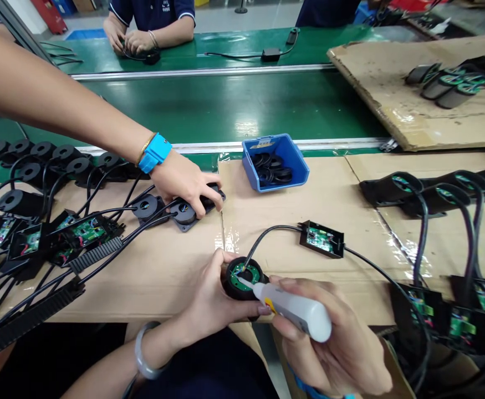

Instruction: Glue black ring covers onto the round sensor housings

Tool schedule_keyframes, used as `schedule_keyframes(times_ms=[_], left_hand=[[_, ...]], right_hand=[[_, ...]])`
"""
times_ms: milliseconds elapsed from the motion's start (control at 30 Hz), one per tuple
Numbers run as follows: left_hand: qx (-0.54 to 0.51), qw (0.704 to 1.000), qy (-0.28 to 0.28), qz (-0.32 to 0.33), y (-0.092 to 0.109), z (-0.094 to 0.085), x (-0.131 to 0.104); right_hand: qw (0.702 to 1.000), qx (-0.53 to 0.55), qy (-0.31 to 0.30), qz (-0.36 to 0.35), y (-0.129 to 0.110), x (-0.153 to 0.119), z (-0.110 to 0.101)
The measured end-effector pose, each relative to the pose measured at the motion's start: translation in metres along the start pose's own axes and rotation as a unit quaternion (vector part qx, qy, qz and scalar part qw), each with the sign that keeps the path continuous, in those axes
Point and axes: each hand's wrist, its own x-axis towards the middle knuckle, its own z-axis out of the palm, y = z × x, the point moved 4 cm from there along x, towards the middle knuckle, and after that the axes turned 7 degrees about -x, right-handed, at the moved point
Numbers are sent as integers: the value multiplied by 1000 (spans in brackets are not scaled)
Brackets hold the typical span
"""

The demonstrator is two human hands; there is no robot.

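At cardboard's edge, left hand around one housing, right hand around one bottle

Bright, cool light fell from above across the cardboard, leaving only soft shadows; a pale glare pooled on the green belt while glints broke along the clear tape; the circuit board and white bottle showed fairly crisp; the far background softened, the lower right corner darkened, and wide-angle distortion stretched the edges.
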Motion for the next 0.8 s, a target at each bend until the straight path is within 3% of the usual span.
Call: schedule_keyframes(times_ms=[500,800], left_hand=[[-10,1000,-2,1,-2,1,0],[-7,1000,-10,6,-1,2,-1]], right_hand=[[995,-98,-18,-24,-2,8,0],[997,-68,-28,4,2,0,-2]])
